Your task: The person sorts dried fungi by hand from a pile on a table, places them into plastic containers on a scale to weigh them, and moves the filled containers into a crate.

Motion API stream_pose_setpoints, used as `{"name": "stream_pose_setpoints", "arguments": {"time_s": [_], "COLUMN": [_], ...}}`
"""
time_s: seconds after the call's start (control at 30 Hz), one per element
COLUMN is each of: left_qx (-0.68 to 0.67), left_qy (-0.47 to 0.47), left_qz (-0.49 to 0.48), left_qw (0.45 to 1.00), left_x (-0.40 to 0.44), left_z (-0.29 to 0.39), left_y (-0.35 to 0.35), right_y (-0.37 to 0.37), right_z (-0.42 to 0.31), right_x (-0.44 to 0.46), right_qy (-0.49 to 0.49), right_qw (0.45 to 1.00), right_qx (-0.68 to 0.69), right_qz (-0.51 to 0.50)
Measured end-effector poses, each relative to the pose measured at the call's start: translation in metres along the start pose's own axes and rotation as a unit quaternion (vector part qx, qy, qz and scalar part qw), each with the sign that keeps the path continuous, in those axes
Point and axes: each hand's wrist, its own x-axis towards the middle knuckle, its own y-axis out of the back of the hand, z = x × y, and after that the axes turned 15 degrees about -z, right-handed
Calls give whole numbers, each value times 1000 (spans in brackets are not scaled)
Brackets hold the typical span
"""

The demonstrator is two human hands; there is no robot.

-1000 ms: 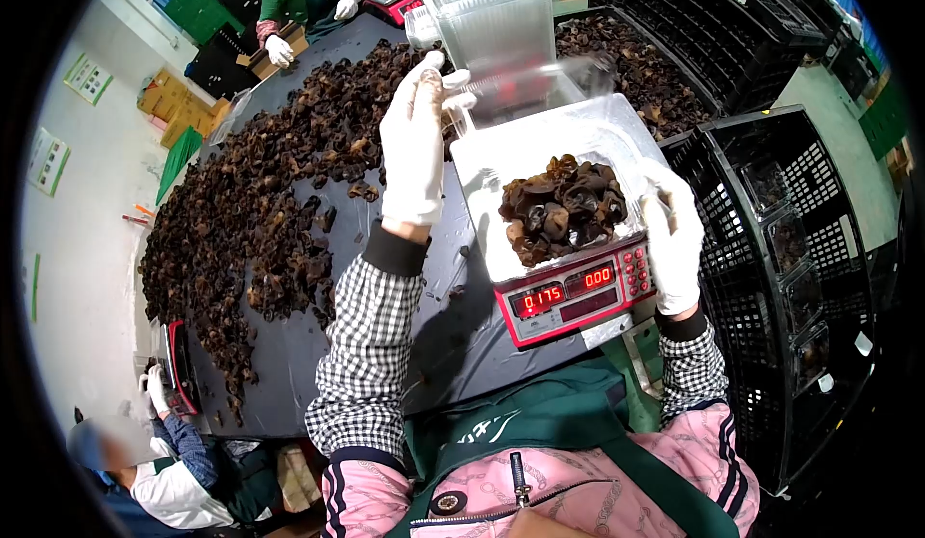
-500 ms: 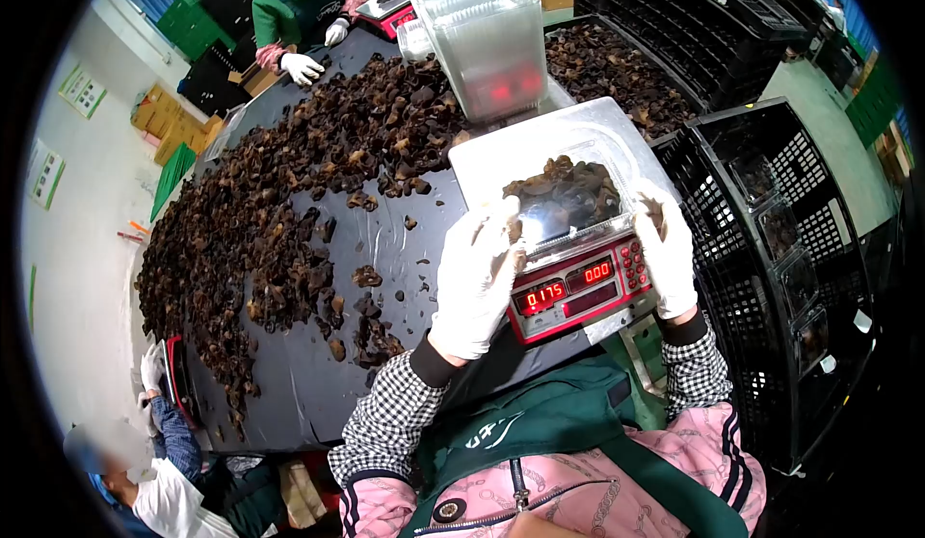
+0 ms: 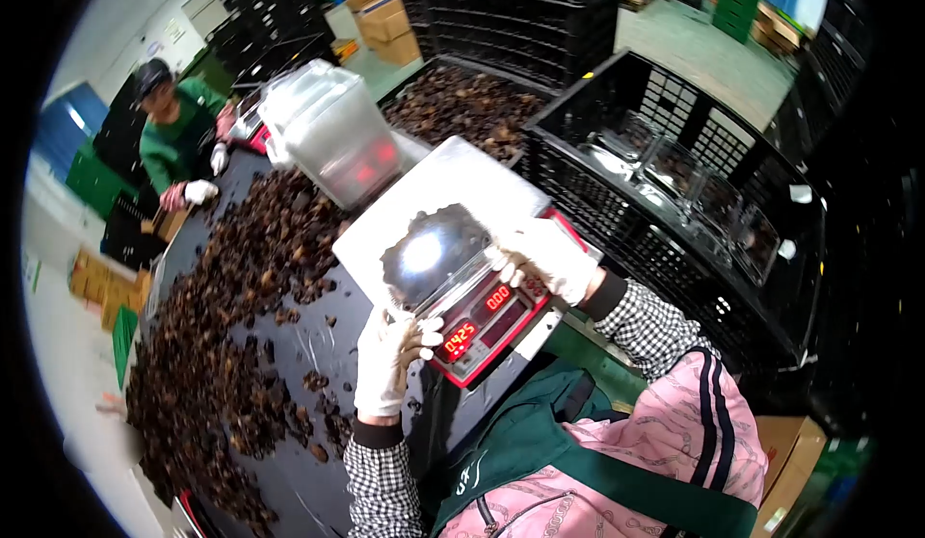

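A lidded clear plastic box of dark wood-ear fungus rests on the metal plate of a red scale, whose lit displays read 0.425 and 0.00. My gloved left hand has its fingers curled at the box's near left corner. At the near right corner, my gloved right hand has its fingers bent against the edge. Beside the scale stands a stack of empty clear boxes.
Loose fungus covers much of the dark table. A black crate with filled boxes stands at right. More fungus fills a bin behind. Across the table is a co-worker in green with white gloves.
The view has turned right. My left hand came down from the box stack to the box on the scale, and a lid now covers it. The reading changed from 0.175 to 0.425.
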Motion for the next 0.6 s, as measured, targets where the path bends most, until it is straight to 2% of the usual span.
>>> {"name": "stream_pose_setpoints", "arguments": {"time_s": [0.07, 0.13, 0.2, 0.27, 0.33, 0.37, 0.4, 0.43, 0.47, 0.53, 0.57, 0.6], "left_qx": [20, 35, 8, 23, 15, 14, 29, 23, 17, 130, 103, 94], "left_qy": [-43, -46, -44, -60, -83, -100, -112, -106, -101, -81, -74, -31], "left_qz": [12, 29, 12, 2, -9, -9, -47, -66, -83, -149, -200, -210], "left_qw": [999, 998, 999, 998, 996, 995, 992, 992, 991, 977, 972, 973], "left_x": [-1, -6, -8, -10, -17, -17, -19, -21, -23, -22, -19, -18], "left_z": [-5, -6, -14, -15, 2, 3, 5, 8, 8, 4, 7, 12], "left_y": [-6, -18, -19, -24, -58, -72, -77, -90, -105, -121, -130, -136], "right_y": [-3, -12, -17, -21, -11, -15, 16, -1, -14, -25, -28, -27], "right_z": [7, 9, 5, 0, -16, -37, -38, -66, -86, -114, -131, -146], "right_x": [-2, -15, -36, -55, -74, -85, -83, -103, -119, -141, -155, -170], "right_qy": [44, 57, 52, 103, 142, 140, 141, 159, 151, 153, 141, 128], "right_qw": [997, 994, 994, 989, 973, 971, 975, 980, 973, 924, 918, 911], "right_qx": [-51, -77, -45, -50, -163, -163, -153, -68, -135, -331, -341, -350], "right_qz": [24, 61, 81, 89, 79, 101, 82, 95, 114, 115, 145, 175]}}
